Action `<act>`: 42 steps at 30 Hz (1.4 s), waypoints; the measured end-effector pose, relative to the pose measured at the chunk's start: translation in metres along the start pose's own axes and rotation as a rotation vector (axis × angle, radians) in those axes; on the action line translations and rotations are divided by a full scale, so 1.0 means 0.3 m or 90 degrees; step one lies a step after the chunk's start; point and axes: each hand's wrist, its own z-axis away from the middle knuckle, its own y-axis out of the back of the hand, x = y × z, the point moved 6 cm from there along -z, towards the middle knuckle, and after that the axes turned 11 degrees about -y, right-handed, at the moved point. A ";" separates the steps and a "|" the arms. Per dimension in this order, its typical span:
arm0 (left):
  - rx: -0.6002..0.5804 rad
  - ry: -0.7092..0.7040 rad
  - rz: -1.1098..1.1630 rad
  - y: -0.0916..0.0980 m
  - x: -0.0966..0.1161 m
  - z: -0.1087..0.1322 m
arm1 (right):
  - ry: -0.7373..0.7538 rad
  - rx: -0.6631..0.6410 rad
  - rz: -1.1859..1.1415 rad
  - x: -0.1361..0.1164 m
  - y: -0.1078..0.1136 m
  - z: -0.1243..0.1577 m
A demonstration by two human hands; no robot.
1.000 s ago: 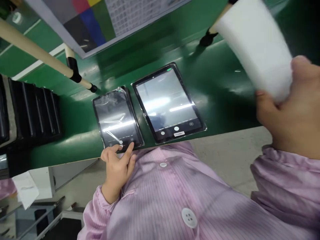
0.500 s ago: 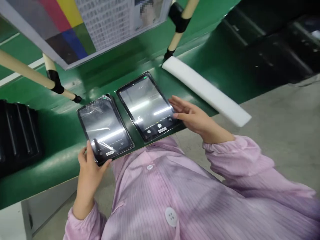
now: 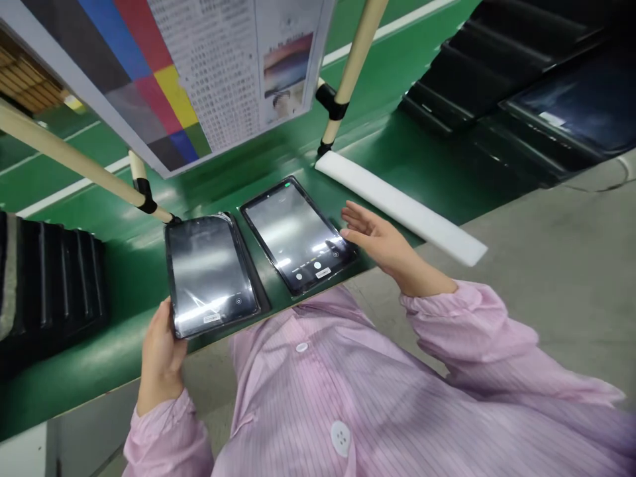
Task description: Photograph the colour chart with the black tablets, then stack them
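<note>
Two tablets in clear film lie side by side on a green work surface. My left hand grips the left tablet at its near left corner, with its fingers partly hidden beneath. That tablet is tilted up a little, and a dark edge shows under its right side. The right tablet lies flat, its screen lit with round camera-style buttons and a small white label. Beside its right edge, my right hand hovers with fingers stretched out and thumb apart, holding nothing.
A white foam strip lies to the right, its end past the table edge. Beige pipe legs carry a board with a colour chart. Black cases stand at left; more dark stacked devices sit at right.
The left tablet has been raised and tilted by my left hand, whose thumb has shifted off the near edge. My right hand has come slightly away from the right tablet. The camera view has shifted.
</note>
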 end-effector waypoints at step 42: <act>0.058 -0.752 -0.482 -0.501 0.331 0.301 | 0.063 -0.297 -0.187 -0.416 -0.410 0.140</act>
